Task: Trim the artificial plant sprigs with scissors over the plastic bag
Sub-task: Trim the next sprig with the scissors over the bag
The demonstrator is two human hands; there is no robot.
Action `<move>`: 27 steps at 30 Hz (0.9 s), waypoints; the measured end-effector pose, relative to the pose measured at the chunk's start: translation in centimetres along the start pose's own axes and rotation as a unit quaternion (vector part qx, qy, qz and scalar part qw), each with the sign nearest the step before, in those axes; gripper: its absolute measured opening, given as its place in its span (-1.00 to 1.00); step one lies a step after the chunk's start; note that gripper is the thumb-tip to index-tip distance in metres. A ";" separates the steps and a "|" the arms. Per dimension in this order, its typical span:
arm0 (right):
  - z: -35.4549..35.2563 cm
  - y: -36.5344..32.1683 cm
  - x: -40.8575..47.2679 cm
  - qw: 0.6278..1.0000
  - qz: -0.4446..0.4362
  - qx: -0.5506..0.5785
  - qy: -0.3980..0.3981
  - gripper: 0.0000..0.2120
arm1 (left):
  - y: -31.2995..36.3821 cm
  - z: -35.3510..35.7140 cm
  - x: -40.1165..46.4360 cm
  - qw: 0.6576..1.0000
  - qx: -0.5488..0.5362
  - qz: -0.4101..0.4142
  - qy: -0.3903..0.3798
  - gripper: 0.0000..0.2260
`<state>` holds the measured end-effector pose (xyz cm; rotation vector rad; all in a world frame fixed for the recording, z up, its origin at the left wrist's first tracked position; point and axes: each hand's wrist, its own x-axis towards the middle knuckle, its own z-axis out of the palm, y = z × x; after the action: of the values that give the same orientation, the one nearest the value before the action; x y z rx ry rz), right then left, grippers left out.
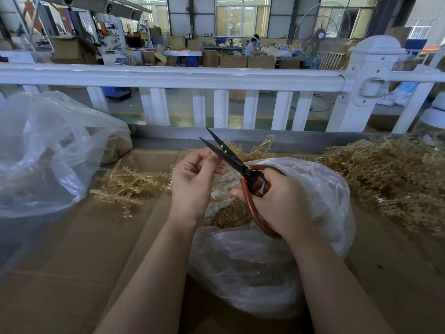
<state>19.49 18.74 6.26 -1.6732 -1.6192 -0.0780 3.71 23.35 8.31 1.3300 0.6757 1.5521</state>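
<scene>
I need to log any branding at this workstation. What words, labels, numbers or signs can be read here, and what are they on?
No text reads clearly.
Scissors: no marking visible.
Plastic bag: unprinted, as far as shown.
Yellow sign on the far wall: too small to read.
Red-and-white label on a far machine: blurred, unreadable.
Cardboard boxes: any printing too small to tell.

Trimming sprigs over a plastic bag

At frame centre the right hand (pixel 279 201) grips red-handled scissors (pixel 243 172), blades parted, beside the left hand (pixel 195 179), whose fingers (pixel 212 162) pinch a sprig above the plastic bag (pixel 277 261); sprig piles (pixel 390 179) lie on the cardboard-covered surface (pixel 72 261).
</scene>
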 end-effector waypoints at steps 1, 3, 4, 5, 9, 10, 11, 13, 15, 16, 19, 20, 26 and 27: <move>0.0 0.0 0.0 1.000 0.000 0.005 0.000 -0.43 | 0.0 0.0 0.0 1.000 -0.004 0.000 -0.001 -0.85; 0.0 0.0 0.0 1.000 -0.002 0.013 0.002 -0.43 | -0.1 0.1 0.1 1.000 -0.008 0.002 0.000 -0.86; 0.0 0.0 0.0 1.000 -0.004 0.016 0.004 -0.42 | -0.1 0.1 0.1 1.000 -0.009 0.003 0.001 -0.87; 0.0 0.0 0.0 1.000 -0.006 0.018 0.006 -0.40 | -0.1 0.1 0.2 1.000 -0.012 0.003 0.002 -0.88; 0.0 0.0 0.0 1.000 -0.010 0.023 0.009 -0.35 | -0.1 0.1 0.1 1.000 -0.015 0.005 -0.002 -0.89; 0.0 0.0 -0.1 1.000 -0.012 0.024 0.011 -0.35 | -0.1 0.0 0.1 1.000 -0.011 0.007 -0.004 -0.88; -0.1 0.0 -0.1 0.999 -0.014 0.026 0.014 -0.35 | 0.0 0.0 0.1 1.000 -0.007 0.009 -0.007 -0.87; -0.2 -0.2 -0.1 0.999 -0.013 0.025 0.018 -0.34 | 0.0 -0.1 0.1 1.000 0.006 0.016 -0.015 -0.88; -0.3 -0.2 0.0 1.000 -0.008 0.022 0.017 -0.37 | 0.0 -0.1 0.0 0.999 0.026 0.022 -0.028 -0.88; -0.3 -0.2 0.0 1.000 -0.006 0.019 0.016 -0.40 | 0.1 -0.1 0.0 0.999 0.032 0.023 -0.035 -0.87; -0.3 -0.1 -0.1 1.000 -0.001 0.014 0.013 -0.47 | 0.1 -0.1 -0.1 0.998 0.034 0.023 -0.042 -0.85; -0.3 -0.1 -0.1 1.000 -0.001 0.015 0.013 -0.47 | 0.1 -0.1 -0.1 0.998 0.035 0.023 -0.043 -0.85; -0.2 -0.3 0.0 1.000 0.000 0.024 0.004 -0.45 | 0.1 -0.2 -0.1 0.998 0.037 0.027 -0.045 -0.85; -0.2 -0.3 0.0 1.000 -0.003 0.027 0.005 -0.41 | 0.1 -0.2 -0.1 0.998 0.036 0.026 -0.044 -0.85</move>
<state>19.36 18.54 6.54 -1.6245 -1.6054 -0.0444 3.47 23.25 8.35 1.4716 0.6521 1.5126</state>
